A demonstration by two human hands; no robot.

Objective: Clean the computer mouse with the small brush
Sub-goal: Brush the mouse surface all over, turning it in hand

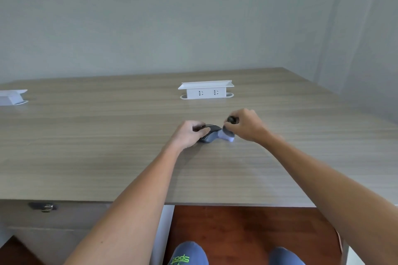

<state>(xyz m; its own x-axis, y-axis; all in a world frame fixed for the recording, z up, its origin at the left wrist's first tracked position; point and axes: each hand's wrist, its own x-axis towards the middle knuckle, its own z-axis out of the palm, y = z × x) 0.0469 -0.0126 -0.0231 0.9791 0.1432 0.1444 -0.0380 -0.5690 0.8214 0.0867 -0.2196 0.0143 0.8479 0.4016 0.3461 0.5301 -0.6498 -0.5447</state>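
On the tabletop centre: mouse, long axis slanting near-left to far-right | left hand grips its left side, hiding it | right hand clasps brush, bristles on mouse's right end, blurred

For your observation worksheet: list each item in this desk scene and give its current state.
Dark grey computer mouse: on desk, held by left hand.
Small pale-bristled brush: in right hand, bristles at mouse.
White desktop socket box: raised, nothing plugged in.
Drawer lock: no key visible.
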